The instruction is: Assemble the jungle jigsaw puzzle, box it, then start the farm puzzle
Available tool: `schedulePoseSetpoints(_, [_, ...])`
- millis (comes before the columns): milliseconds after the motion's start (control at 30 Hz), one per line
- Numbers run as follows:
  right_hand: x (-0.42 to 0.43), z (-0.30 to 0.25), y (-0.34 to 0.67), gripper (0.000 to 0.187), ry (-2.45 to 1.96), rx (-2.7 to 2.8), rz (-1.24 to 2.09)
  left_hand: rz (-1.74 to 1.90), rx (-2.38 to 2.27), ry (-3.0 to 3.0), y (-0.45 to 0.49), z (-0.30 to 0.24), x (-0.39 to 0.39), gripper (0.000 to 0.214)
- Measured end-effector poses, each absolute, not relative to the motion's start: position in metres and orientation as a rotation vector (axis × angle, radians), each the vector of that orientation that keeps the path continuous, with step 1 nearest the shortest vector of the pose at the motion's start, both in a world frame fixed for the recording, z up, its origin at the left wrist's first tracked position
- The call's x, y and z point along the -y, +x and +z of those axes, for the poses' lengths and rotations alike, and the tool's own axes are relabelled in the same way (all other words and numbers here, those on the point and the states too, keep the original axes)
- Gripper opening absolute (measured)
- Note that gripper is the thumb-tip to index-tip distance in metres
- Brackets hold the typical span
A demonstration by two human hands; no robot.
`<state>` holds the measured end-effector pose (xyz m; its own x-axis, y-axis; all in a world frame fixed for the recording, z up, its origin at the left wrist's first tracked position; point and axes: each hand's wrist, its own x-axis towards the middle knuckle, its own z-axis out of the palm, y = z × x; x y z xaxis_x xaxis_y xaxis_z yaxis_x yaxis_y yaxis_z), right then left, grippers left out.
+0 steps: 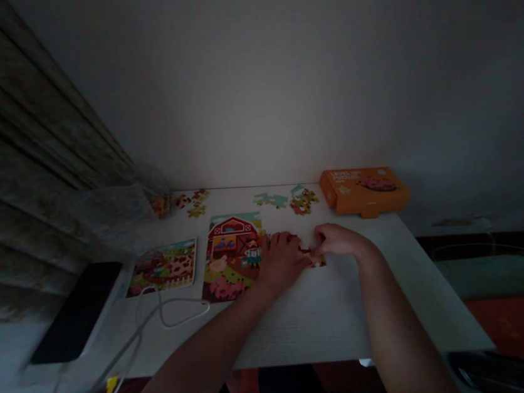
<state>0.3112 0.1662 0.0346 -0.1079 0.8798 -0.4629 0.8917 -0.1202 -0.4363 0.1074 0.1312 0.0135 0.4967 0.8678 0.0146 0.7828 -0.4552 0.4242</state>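
A partly built farm jigsaw (pixel 231 253) with a red barn lies on the white table (pixel 314 323). My left hand (pixel 281 260) rests at the jigsaw's right edge with its fingers curled down onto the pieces. Just to the right, my right hand (pixel 340 241) is closed in a pinch. Small dark puzzle pieces (pixel 307 251) sit between the two hands, and both touch them. Whether either hand has one lifted is unclear in the dim light.
A finished small farm picture (pixel 163 267) lies left of the jigsaw. Loose pieces (pixel 303 201) and more loose pieces (pixel 193 203) lie near the wall. An orange puzzle box (pixel 363 191) stands at the back right. A white cable (pixel 161 309) loops across the left side beside a dark tablet (pixel 79 312).
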Motion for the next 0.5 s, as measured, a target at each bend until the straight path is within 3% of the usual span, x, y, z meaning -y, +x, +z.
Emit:
schedulePoseSetpoints(233, [-0.165,0.034,0.309,0.026,2.102,-2.051,-1.031,0.286,-1.313,2.422,0.102,0.02,-0.134,0.047])
schedulePoseSetpoints(500, [-0.172,0.022,0.314,0.026,2.148,-2.158,-1.127,0.256,-1.121,2.527,0.085,0.02,-0.146,0.037])
